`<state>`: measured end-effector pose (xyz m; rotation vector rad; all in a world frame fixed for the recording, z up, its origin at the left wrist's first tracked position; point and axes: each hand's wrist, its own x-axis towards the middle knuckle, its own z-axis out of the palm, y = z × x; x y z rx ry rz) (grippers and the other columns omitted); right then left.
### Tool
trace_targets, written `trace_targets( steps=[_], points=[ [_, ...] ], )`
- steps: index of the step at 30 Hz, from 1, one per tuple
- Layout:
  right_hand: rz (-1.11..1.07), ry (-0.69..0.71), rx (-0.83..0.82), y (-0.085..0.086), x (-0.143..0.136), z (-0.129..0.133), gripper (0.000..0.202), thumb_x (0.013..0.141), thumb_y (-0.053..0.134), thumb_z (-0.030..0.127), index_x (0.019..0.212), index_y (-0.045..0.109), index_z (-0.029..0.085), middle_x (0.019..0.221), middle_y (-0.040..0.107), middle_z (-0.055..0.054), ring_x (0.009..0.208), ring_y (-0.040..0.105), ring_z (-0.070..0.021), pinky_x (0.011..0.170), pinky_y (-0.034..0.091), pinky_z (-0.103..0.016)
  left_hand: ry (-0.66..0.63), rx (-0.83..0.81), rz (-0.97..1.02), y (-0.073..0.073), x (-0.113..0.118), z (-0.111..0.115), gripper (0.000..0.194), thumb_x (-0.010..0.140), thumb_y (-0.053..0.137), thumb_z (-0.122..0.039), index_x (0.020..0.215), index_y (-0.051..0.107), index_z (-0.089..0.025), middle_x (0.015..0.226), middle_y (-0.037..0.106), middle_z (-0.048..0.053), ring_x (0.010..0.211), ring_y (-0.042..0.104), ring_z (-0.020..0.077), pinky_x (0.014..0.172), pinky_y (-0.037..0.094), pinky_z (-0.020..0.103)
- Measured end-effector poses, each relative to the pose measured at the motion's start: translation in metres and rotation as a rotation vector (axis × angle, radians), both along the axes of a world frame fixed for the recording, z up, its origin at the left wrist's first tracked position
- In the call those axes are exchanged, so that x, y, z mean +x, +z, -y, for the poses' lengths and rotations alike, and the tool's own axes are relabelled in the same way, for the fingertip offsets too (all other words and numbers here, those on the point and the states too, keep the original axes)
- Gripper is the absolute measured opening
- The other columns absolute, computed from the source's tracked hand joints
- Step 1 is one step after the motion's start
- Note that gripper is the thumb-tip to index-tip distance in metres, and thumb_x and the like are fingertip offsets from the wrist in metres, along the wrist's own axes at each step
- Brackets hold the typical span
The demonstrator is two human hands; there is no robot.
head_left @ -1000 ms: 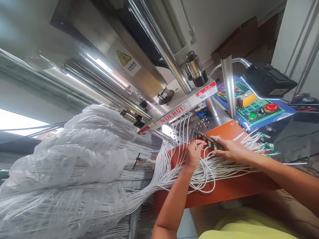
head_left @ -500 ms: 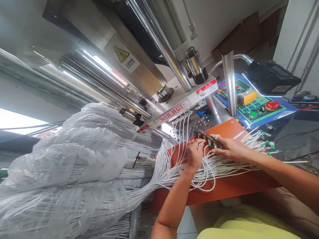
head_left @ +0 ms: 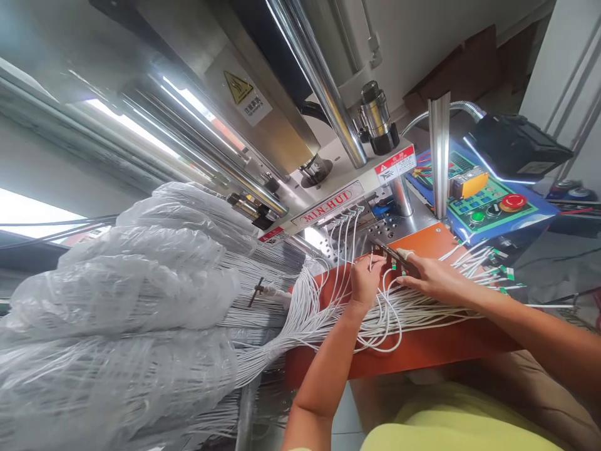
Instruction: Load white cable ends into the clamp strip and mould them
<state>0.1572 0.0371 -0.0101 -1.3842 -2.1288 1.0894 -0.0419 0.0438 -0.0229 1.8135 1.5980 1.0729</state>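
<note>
My left hand (head_left: 365,282) pinches the end of a white cable just in front of the machine, at the left end of a dark metal mould bar (head_left: 402,262). My right hand (head_left: 422,272) grips the right part of that bar, its thumb and fingers on either side. A finger of this hand has a pale wrap. Small green-and-silver connectors (head_left: 394,266) sit along the bar, with white cables looping from them. Under both hands a thick bundle of white cables (head_left: 422,313) lies across the orange-red work surface (head_left: 422,354).
The MIN-HUI press (head_left: 328,207) stands ahead, several cables running into it. A blue control box (head_left: 498,200) with a red button and a black lamp (head_left: 521,144) are at right. Plastic-wrapped cable bundles (head_left: 141,300) fill the left. Loose connector ends (head_left: 509,273) lie right.
The view has shifted slightly. Both hands stay at the bar, the left still pinching the cable and the right still holding the bar.
</note>
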Motion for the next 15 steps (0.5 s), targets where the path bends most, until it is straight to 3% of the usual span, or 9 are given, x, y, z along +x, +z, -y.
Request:
trace_targets(
  steps=[2,5,8,11,13,15],
  points=[
    [0.006,-0.019,-0.013,-0.003,0.0,0.001,0.047,0.087,0.05,0.058,0.119,0.055,0.025,0.092,0.069,-0.007,0.083,0.066,-0.0263,0.067,0.045,-0.032,0.022,-0.117,0.164,0.005,-0.004,-0.003,0.008,0.078,0.07,-0.021,0.085,0.072,-0.017,0.086,0.074,0.005,0.084,0.069,0.0177,0.086,0.053,0.033],
    [-0.018,-0.019,-0.003,-0.008,0.001,0.001,0.052,0.085,0.051,0.06,0.125,0.053,0.027,0.095,0.07,-0.005,0.085,0.066,-0.0267,0.067,0.046,-0.032,0.087,-0.272,0.537,0.012,-0.012,-0.01,0.026,0.076,0.073,-0.03,0.097,0.068,-0.015,0.086,0.073,0.005,0.082,0.069,0.0158,0.081,0.053,0.031],
    [-0.01,-0.009,-0.005,-0.01,0.002,0.0,0.053,0.086,0.05,0.061,0.125,0.052,0.026,0.091,0.069,-0.005,0.084,0.065,-0.0269,0.067,0.046,-0.033,0.123,-0.371,0.728,0.015,-0.022,-0.017,0.034,0.08,0.068,-0.043,0.097,0.062,-0.014,0.074,0.067,0.002,0.063,0.062,0.0108,0.066,0.05,0.025],
    [-0.003,0.004,-0.019,-0.009,0.002,-0.001,0.051,0.087,0.049,0.062,0.121,0.052,0.025,0.087,0.067,-0.004,0.082,0.065,-0.0264,0.067,0.045,-0.033,0.191,-0.321,0.549,0.016,-0.028,-0.02,0.032,0.089,0.059,-0.043,0.103,0.057,-0.014,0.06,0.057,-0.005,0.046,0.048,0.0072,0.054,0.042,0.022],
    [-0.01,0.006,-0.029,-0.009,0.002,-0.002,0.05,0.087,0.049,0.062,0.12,0.052,0.025,0.087,0.068,-0.004,0.083,0.065,-0.0267,0.068,0.046,-0.033,0.238,-0.174,0.323,0.016,-0.03,-0.019,0.029,0.093,0.055,-0.035,0.114,0.054,-0.015,0.055,0.056,-0.007,0.049,0.05,0.0088,0.058,0.043,0.022],
    [-0.019,0.003,-0.043,-0.009,0.002,-0.002,0.051,0.086,0.05,0.061,0.121,0.052,0.024,0.088,0.068,-0.005,0.084,0.065,-0.0274,0.069,0.046,-0.034,0.215,-0.068,0.154,0.017,-0.029,-0.016,0.027,0.095,0.051,-0.029,0.118,0.056,-0.016,0.061,0.064,-0.003,0.053,0.055,0.01,0.063,0.046,0.023]
  ],
)
